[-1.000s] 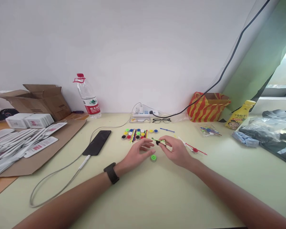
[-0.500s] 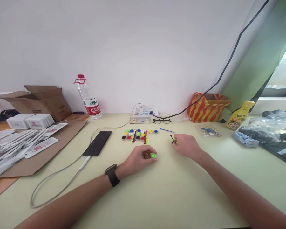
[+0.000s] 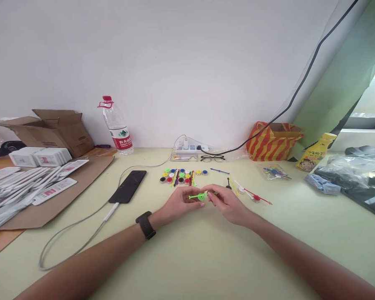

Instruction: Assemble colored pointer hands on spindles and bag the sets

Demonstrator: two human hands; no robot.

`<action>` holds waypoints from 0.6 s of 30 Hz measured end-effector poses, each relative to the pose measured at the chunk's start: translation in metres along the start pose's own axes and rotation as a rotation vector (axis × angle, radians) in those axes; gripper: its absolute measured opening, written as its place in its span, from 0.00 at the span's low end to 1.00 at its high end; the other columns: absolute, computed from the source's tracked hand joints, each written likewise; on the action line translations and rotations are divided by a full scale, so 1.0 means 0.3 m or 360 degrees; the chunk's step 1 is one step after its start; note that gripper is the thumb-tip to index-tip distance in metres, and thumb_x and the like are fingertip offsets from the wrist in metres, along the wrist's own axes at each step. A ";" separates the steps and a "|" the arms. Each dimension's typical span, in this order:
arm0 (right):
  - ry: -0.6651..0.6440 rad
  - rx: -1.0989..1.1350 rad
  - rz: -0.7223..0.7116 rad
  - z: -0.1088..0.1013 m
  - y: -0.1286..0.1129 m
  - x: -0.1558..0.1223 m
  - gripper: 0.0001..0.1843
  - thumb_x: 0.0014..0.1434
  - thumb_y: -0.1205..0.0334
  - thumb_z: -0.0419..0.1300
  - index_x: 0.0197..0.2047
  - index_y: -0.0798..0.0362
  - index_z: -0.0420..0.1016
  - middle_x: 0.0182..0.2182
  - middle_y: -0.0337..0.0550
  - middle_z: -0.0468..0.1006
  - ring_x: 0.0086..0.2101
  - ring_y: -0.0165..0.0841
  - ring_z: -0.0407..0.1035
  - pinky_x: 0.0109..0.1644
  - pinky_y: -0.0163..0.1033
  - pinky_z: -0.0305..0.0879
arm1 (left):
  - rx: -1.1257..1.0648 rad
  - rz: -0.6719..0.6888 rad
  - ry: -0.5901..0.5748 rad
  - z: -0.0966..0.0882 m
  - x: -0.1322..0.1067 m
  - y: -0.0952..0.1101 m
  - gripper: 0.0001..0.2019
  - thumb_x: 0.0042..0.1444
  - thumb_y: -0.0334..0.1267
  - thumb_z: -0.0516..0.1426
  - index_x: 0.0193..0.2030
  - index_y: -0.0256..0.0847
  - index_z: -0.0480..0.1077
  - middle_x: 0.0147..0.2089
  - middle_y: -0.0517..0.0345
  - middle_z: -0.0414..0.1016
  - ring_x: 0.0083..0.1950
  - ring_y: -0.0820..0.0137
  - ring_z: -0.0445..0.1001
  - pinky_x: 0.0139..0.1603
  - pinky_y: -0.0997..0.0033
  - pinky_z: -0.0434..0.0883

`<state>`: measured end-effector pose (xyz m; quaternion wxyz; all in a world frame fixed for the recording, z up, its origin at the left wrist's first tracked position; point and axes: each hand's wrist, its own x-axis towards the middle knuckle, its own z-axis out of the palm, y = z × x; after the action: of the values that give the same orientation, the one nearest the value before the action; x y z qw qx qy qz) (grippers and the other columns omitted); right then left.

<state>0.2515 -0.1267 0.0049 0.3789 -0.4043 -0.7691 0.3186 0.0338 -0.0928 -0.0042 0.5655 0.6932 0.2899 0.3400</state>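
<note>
Between the thumb and fingers of my left hand (image 3: 178,205) is a small round green disc (image 3: 201,197). My right hand (image 3: 229,204) is closed at the fingertips on a thin green plastic arrow (image 3: 193,197), which lies across the disc; whether the two are joined I cannot tell. Just beyond my right hand lie a black arrow (image 3: 228,181), a yellow arrow (image 3: 236,190), a white arrow piece (image 3: 241,190) and a red arrow (image 3: 264,200) with a round base. Rows of coloured discs (image 3: 169,180) and a bundle of coloured arrows (image 3: 192,179) rest ahead of my hands.
A blue arrow (image 3: 220,171) and glasses (image 3: 212,158) lie farther back by a power strip (image 3: 195,148). To the left are a phone (image 3: 128,186) on its cable and a water bottle (image 3: 120,133). A striped bag (image 3: 268,141), bagged pieces (image 3: 275,171) and a yellow bottle (image 3: 314,154) occupy the right.
My right hand has moved left from the row of arrows to my left hand, bringing the green arrow onto the green disc. The black, yellow, white and red arrows are now uncovered.
</note>
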 end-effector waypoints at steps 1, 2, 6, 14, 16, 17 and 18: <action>-0.0012 0.0028 0.0010 0.007 0.004 -0.002 0.14 0.73 0.56 0.49 0.53 0.48 0.73 0.36 0.42 0.76 0.36 0.34 0.70 0.36 0.37 0.64 | 0.0028 0.0021 -0.0031 0.002 -0.003 0.009 0.17 0.58 0.46 0.68 0.51 0.41 0.81 0.52 0.47 0.82 0.56 0.56 0.78 0.60 0.54 0.74; -0.0020 0.0043 0.0018 0.013 0.009 -0.005 0.13 0.73 0.57 0.50 0.54 0.48 0.71 0.36 0.41 0.76 0.37 0.34 0.71 0.36 0.37 0.64 | 0.0055 0.0034 -0.0052 0.004 -0.005 0.016 0.17 0.59 0.46 0.67 0.52 0.42 0.81 0.53 0.48 0.82 0.57 0.55 0.78 0.60 0.55 0.74; -0.0036 0.0024 0.0033 0.023 0.018 -0.011 0.09 0.72 0.59 0.50 0.53 0.46 0.68 0.37 0.40 0.75 0.35 0.33 0.69 0.34 0.35 0.62 | 0.0122 0.0038 -0.0020 0.005 -0.008 0.025 0.16 0.61 0.46 0.66 0.52 0.43 0.81 0.53 0.48 0.82 0.57 0.55 0.78 0.60 0.56 0.73; -0.0023 -0.0227 -0.0051 0.017 0.019 -0.016 0.05 0.72 0.60 0.51 0.48 0.47 0.66 0.33 0.37 0.72 0.29 0.32 0.64 0.31 0.36 0.58 | 0.0230 0.0152 0.0128 0.007 -0.009 0.014 0.12 0.61 0.45 0.66 0.47 0.41 0.81 0.47 0.48 0.81 0.47 0.60 0.79 0.51 0.60 0.76; 0.0028 -0.0345 -0.0106 0.017 0.023 -0.016 0.04 0.71 0.60 0.52 0.44 0.48 0.67 0.35 0.40 0.74 0.30 0.32 0.65 0.32 0.37 0.58 | 0.0233 0.0188 0.0162 0.011 -0.014 0.007 0.11 0.61 0.45 0.66 0.45 0.40 0.80 0.45 0.49 0.81 0.46 0.62 0.79 0.51 0.61 0.76; 0.0047 -0.0396 -0.0131 0.017 0.023 -0.015 0.05 0.71 0.60 0.52 0.42 0.48 0.67 0.36 0.40 0.74 0.31 0.32 0.65 0.32 0.38 0.58 | 0.0234 0.0200 0.0179 0.012 -0.016 0.005 0.11 0.61 0.44 0.66 0.45 0.40 0.80 0.44 0.50 0.80 0.45 0.62 0.78 0.51 0.61 0.77; 0.0057 -0.0430 -0.0150 0.016 0.023 -0.015 0.05 0.71 0.61 0.52 0.42 0.48 0.68 0.36 0.41 0.74 0.31 0.32 0.65 0.33 0.38 0.59 | 0.0238 0.0207 0.0194 0.013 -0.017 0.002 0.11 0.61 0.44 0.66 0.45 0.40 0.79 0.43 0.50 0.80 0.45 0.63 0.78 0.50 0.61 0.77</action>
<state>0.2517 -0.1284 -0.0046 0.3491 -0.4208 -0.8162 0.1868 0.0339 -0.0994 -0.0048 0.4703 0.7289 0.3027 0.3948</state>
